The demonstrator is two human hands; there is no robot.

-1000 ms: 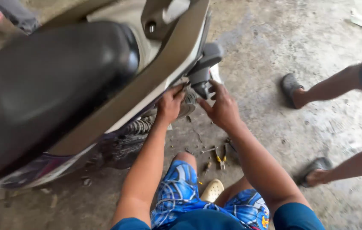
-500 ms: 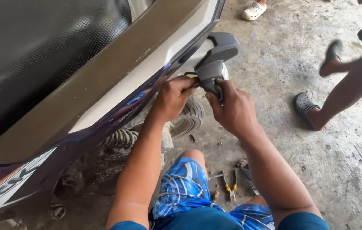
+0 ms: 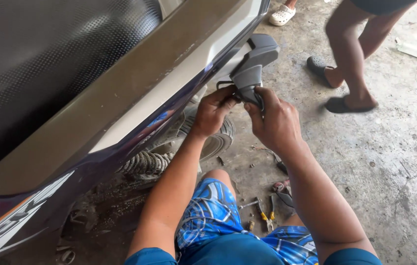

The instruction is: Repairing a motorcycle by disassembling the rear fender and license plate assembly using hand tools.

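A scooter fills the upper left, with a black textured seat (image 3: 61, 54) and a grey-brown side panel (image 3: 135, 83). At its rear end sits a grey plastic tail piece (image 3: 255, 61). My right hand (image 3: 274, 120) grips the lower part of that tail piece. My left hand (image 3: 213, 110) is closed under the panel's edge right beside it, fingers pinched at the same spot; what they pinch is hidden. Below the hands are the rear tyre (image 3: 213, 140) and a coiled shock spring (image 3: 144, 164).
Pliers with yellow tips (image 3: 267, 218) and other small tools lie on the concrete floor (image 3: 390, 162) by my knees in blue patterned shorts (image 3: 213, 211). Another person's legs in dark sandals (image 3: 351, 59) stand at the upper right. A white clog (image 3: 282, 15) rests farther back.
My view has come closer to the scooter's rear. Both hands stay at the tail piece. The other person has walked from the right edge toward the top centre.
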